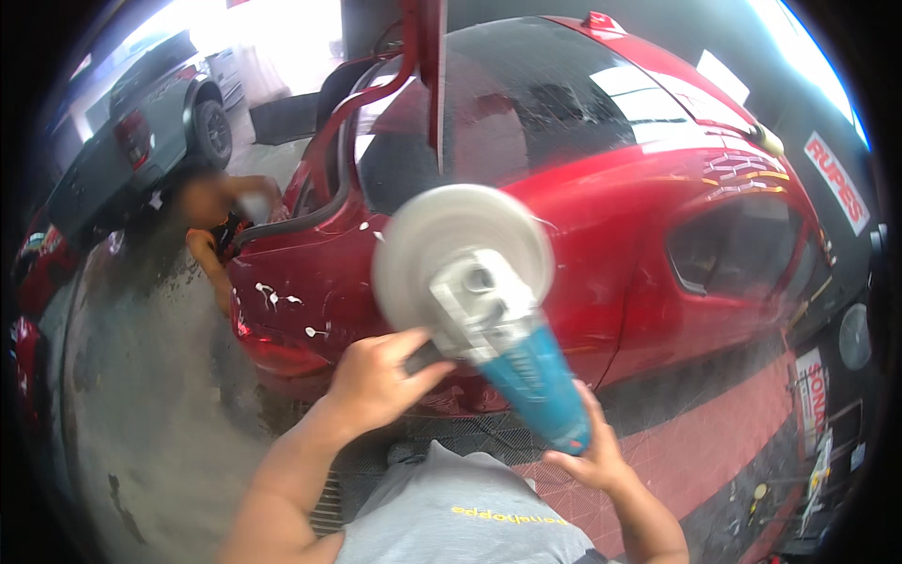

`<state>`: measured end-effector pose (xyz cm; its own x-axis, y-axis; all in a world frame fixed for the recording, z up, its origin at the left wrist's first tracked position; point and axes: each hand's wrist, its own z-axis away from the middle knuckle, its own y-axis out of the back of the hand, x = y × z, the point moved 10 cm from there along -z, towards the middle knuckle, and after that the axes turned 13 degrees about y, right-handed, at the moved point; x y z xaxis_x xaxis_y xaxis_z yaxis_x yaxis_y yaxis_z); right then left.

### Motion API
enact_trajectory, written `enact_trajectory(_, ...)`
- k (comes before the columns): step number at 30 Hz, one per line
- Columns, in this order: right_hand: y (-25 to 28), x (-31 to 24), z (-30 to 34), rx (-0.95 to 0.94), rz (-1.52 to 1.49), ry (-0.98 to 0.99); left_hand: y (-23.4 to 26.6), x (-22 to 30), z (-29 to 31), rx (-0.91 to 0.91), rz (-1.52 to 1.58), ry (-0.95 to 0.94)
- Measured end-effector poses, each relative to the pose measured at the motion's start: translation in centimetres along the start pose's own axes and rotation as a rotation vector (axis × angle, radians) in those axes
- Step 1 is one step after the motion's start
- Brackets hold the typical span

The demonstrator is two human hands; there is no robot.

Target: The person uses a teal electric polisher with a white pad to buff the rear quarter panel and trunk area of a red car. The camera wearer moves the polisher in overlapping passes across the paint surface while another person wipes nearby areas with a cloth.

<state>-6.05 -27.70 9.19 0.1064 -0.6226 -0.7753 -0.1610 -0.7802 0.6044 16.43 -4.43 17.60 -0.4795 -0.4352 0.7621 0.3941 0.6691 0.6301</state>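
A blue-and-silver rotary polisher [531, 376] is held out in front of me, over the rear side of a red car [583, 235]. My left hand [376, 381] is closed round its dark side handle. At the tool's rear end, my right hand [597, 446] wraps the blue body. The round whitish buffing pad [409, 235] looks blurred and lies over the red paint; whether it touches the panel is hard to tell. Left of the pad, dabs of white paste [272, 296] dot the bodywork near the tail.
Beyond the car's rear at left, another person [221, 230] leans against it with arms on the body. The boot lid [427, 75] stands raised. A grey pickup truck [141, 132] is parked at far left. Tools and bottles [817, 470] sit at right beside red floor tiles [695, 423].
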Motion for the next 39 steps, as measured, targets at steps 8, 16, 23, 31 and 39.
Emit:
enact_trajectory(8,12.6,-5.9,5.3,0.242,-0.254,-0.305,-2.1,10.3,-6.4,-0.312,0.086,-0.167)
enact_trajectory(16,7.6,-13.0,-2.0,-0.113,-0.280,-0.237,5.8,3.9,-2.0,-0.319,0.104,0.018)
enact_trajectory(23,-1.9,-20.0,-8.9,-0.447,-0.484,-0.262,15.5,-5.0,0.6,-0.295,0.047,0.291)
enact_trajectory(31,-3.8,-24.3,-10.9,-0.527,-0.461,-0.241,18.1,-7.2,-0.6,-0.359,0.131,0.511)
enact_trajectory(39,-2.9,-25.4,-10.8,-0.350,-0.414,-0.222,18.3,-6.3,-2.9,-0.358,0.029,0.512)
